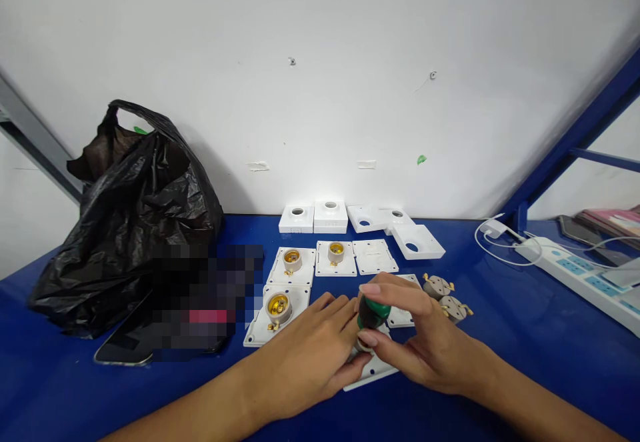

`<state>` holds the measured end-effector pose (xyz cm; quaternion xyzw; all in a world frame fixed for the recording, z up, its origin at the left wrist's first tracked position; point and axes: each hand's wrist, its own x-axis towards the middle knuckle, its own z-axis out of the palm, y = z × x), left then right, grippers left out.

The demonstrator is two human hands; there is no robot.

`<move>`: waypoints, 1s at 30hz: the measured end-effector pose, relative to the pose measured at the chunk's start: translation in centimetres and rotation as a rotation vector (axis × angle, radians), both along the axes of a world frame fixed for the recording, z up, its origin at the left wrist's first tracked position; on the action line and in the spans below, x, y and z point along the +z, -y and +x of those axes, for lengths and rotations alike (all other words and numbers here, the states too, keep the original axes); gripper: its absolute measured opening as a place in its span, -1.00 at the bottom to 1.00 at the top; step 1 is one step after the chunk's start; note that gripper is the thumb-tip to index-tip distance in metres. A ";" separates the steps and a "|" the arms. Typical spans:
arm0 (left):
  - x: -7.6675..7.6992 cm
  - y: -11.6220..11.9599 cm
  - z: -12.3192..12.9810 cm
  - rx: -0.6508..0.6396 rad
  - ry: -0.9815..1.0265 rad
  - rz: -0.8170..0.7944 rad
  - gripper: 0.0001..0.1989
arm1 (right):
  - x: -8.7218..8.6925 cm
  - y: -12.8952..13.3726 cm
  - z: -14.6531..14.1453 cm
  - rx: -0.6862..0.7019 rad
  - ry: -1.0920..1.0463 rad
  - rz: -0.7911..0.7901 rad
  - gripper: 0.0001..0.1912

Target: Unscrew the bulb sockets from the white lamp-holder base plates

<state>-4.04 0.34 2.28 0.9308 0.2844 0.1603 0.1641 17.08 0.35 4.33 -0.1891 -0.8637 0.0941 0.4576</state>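
My right hand [435,342] grips a green and black screwdriver handle [373,314], held upright with the index finger over its top. Below it, a lamp socket [364,346] sits on a white base plate [373,370], mostly covered by my fingers. My left hand [320,342] is closed around the socket's near side, with its thumb by the plate. The screwdriver's tip is hidden. To the left, three white plates carry sockets with brass insides, one of them the nearest socket [278,307].
White square covers [330,219] with round holes line the wall. Bare plates [375,257] and loose ceramic socket parts [453,309] lie nearby. A black plastic bag [145,215] and a phone [127,342] are at left. A white power strip [575,272] with cables is at right.
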 end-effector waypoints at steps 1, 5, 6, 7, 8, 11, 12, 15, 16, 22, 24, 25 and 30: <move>-0.1 0.0 0.0 0.001 0.003 0.003 -0.96 | -0.1 0.0 0.0 0.001 -0.004 0.003 -0.48; -0.2 0.0 0.0 0.031 0.015 0.011 -0.93 | -0.4 -0.3 0.0 0.025 -0.032 -0.010 -0.44; -0.3 0.0 0.0 0.040 0.023 0.007 -0.90 | -0.5 -0.3 0.0 0.037 -0.047 -0.025 -0.44; -0.2 0.0 0.0 0.049 0.029 0.001 -0.87 | -0.7 -0.3 0.0 0.050 -0.062 -0.044 -0.43; -0.2 0.0 0.0 0.057 0.034 -0.004 -0.85 | -0.8 -0.4 0.0 0.063 -0.076 -0.061 -0.42; -0.2 0.0 0.0 0.062 0.029 -0.008 -0.81 | -1.0 -0.4 0.0 0.079 -0.093 -0.095 -0.37; -0.2 0.0 0.0 0.060 0.023 -0.001 -0.81 | -1.0 -0.4 0.0 0.081 -0.093 -0.100 -0.36; -0.2 0.1 0.1 0.051 0.010 0.032 -0.81 | -1.0 -0.5 0.1 0.091 -0.095 -0.109 -0.34; -0.3 0.1 0.1 0.053 0.011 0.041 -0.82 | -1.0 -0.5 0.1 0.096 -0.096 -0.111 -0.34; -0.5 0.2 0.2 0.042 0.018 0.026 -0.82 | -1.0 -0.2 0.6 0.013 -0.035 -0.096 -0.34; -0.6 0.2 0.2 0.040 0.028 -0.010 -0.82 | -1.2 0.0 0.9 -0.052 0.024 -0.100 -0.30; -0.7 0.2 0.2 0.042 0.037 -0.029 -0.81 | -1.2 0.1 1.0 -0.071 0.048 -0.114 -0.28; -1.0 0.2 0.1 0.037 0.092 -0.085 -0.74 | -1.5 -0.2 1.1 -0.015 0.025 -0.166 -0.29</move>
